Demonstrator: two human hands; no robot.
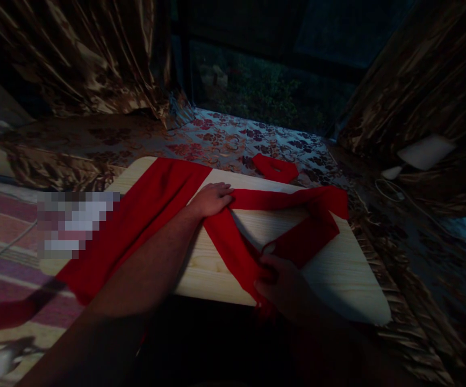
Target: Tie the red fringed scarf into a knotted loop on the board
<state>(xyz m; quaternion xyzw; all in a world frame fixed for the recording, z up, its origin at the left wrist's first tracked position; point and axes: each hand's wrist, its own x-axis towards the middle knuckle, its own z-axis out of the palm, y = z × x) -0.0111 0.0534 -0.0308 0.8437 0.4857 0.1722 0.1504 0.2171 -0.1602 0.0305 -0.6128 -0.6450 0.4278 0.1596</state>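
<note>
A long red scarf [236, 252] lies on a pale wooden table [212, 269], bent into a rough triangle of strips. My left hand [212, 199] rests flat on the corner where two strips meet, fingers stretched out. Near the table's front edge, my right hand [283, 282] has its fingers closed on the scarf beside what looks like a fringed end. The far right part of the scarf is bunched up. A wider red cloth [148, 215] is spread across the table's left side, partly behind my left forearm, and hangs past the edge.
A folded red piece [289, 173] lies beyond the table on the patterned cloth [233, 131]. Curtains [107, 59] flank a dark window [257, 80]. On the right are a white object [426, 150] and a cable. Striped fabric [7, 231] lies at the left.
</note>
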